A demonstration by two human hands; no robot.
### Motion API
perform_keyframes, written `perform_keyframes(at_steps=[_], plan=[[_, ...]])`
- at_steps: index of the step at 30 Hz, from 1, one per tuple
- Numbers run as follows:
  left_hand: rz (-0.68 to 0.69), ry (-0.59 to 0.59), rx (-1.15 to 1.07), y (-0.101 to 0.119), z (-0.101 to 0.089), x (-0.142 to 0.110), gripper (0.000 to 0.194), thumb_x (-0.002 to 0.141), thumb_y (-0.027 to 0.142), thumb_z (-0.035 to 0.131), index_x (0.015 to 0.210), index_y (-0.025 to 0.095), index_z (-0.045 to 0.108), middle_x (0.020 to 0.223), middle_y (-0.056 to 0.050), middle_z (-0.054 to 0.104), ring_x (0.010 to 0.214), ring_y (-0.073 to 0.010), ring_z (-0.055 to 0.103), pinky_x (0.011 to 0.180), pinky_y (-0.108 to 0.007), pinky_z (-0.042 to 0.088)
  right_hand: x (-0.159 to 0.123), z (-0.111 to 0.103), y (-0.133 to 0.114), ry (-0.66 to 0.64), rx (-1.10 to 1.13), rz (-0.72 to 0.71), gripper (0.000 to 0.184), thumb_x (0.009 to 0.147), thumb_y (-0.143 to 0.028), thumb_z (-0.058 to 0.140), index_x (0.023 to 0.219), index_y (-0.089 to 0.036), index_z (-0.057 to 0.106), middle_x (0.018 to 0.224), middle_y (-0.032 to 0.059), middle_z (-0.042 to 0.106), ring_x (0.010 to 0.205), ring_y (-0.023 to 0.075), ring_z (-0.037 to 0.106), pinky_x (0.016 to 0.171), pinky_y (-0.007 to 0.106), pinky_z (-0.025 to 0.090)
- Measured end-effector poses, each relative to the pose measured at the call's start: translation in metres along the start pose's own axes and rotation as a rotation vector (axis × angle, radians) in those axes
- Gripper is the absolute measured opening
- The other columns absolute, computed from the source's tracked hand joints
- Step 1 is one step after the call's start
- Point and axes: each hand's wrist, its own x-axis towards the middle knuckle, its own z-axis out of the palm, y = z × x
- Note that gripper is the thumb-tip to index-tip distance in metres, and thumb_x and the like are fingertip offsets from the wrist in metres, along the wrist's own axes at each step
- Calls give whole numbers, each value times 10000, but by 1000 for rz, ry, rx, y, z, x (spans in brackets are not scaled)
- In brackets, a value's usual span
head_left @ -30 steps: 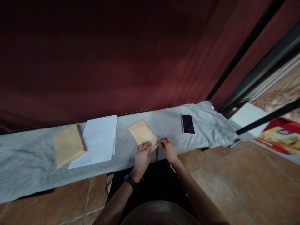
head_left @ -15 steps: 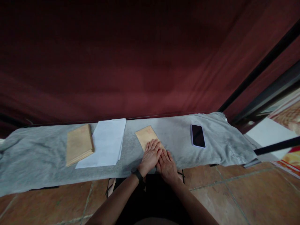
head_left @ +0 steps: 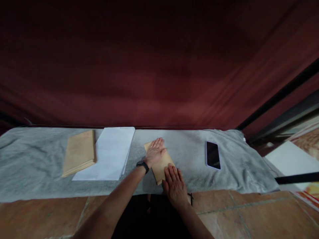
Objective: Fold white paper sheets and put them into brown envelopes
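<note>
paper under two flat hands, and this looks like a pressing stroke. the brown envelope (head_left: 163, 165) lies slantwise on the grey cloth (head_left: 189, 146) over the bench, straight ahead of the person, with one corner angled back toward the body. left hand (head_left: 155, 152) is palm down across the far part, fingers straight and only slightly parted, thumb out to the side, nothing pinched. right hand (head_left: 175, 186) is flat too, fingers a little fanned, fingertips on the near right edge, thumb beside the near corner. so neither grip is closing on anything; it's all flat contact.

and how to do this well? to my mind, one palm should anchor while the other sweeps along the edge, firm and even, working outward so no bubble gets trapped. that cloth looks soft and rumpled in places, so a hard shove could drag it along or leave the crease weak; straight-down weight seems the better bet. the near edge probably deserves the slowest pass.

off to the left, white sheets (head_left: 113, 151) lie with a brown stack (head_left: 79, 149) overlapping their left side; to the right, a phone (head_left: 213, 155) rests well apart from both hands.
</note>
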Motion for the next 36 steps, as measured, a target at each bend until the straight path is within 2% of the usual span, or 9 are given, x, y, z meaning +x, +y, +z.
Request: perform_keyframes(at_steps=[5, 10, 14, 18, 22, 28, 32, 36], plan=[[98, 13, -11, 0, 2, -10, 543, 1025, 349, 331, 1522, 138, 396, 1603, -108, 382, 1505, -216, 294, 1246, -421, 190, 1, -2, 0, 6, 9, -14, 554, 1007, -312, 497, 1546, -247, 384, 1563, 103, 437, 1447, 299, 411, 1201, 526, 319], [195, -31, -54, 3, 3, -25, 532, 1038, 356, 314, 1528, 164, 394, 1601, -91, 390, 1502, -189, 297, 1244, -405, 185, 0, -1, 0, 21, 10, -21, 534, 1001, -295, 500, 1522, -212, 424, 1543, 128, 465, 1437, 311, 425, 1191, 542, 338], [261, -57, -96, 8, 4, -38, 524, 1044, 374, 320, 1530, 192, 394, 1609, -67, 375, 1509, -167, 274, 1250, -384, 159, -3, 1, 4, 67, 44, -21, 462, 1017, -264, 436, 1471, -190, 482, 1508, 132, 514, 1426, 272, 447, 1189, 512, 362], [294, -99, -128, 17, 6, -52, 519, 1053, 385, 315, 1541, 218, 372, 1618, -48, 358, 1516, -153, 253, 1253, -375, 142, -4, 2, 7, 118, 105, 3, 454, 1033, -261, 350, 1464, -174, 465, 1464, 137, 557, 1397, 234, 480, 1170, 481, 405], [322, -128, -192, 24, 2, -63, 484, 1056, 349, 323, 1509, 219, 431, 1608, -48, 376, 1508, -153, 280, 1250, -371, 172, -3, 6, 10, 150, 119, 22, 460, 1028, -240, 310, 1458, -154, 450, 1458, 157, 553, 1393, 237, 482, 1133, 479, 446], [338, -179, -280, 33, -9, -78, 464, 1048, 309, 367, 1501, 245, 442, 1584, -47, 419, 1484, -149, 335, 1242, -371, 232, -2, 18, 14, 209, 131, 73, 501, 1009, -206, 330, 1504, -161, 395, 1458, 155, 551, 1386, 236, 486, 1104, 461, 471], [355, -147, -304, 42, -8, -93, 480, 1001, 308, 486, 1477, 253, 475, 1554, -55, 468, 1463, -176, 381, 1235, -402, 276, -1, 22, 19, 211, 167, 115, 555, 964, -156, 357, 1517, -187, 394, 1470, 137, 542, 1381, 234, 490, 1090, 456, 479], [368, -65, -299, 51, -2, -107, 474, 954, 174, 499, 1423, 232, 541, 1493, -63, 542, 1423, -183, 444, 1217, -399, 326, 13, 15, 28, 211, 257, 177, 505, 922, -102, 345, 1372, -196, 556, 1360, 133, 620, 1272, 227, 582, 1037, 435, 507]])
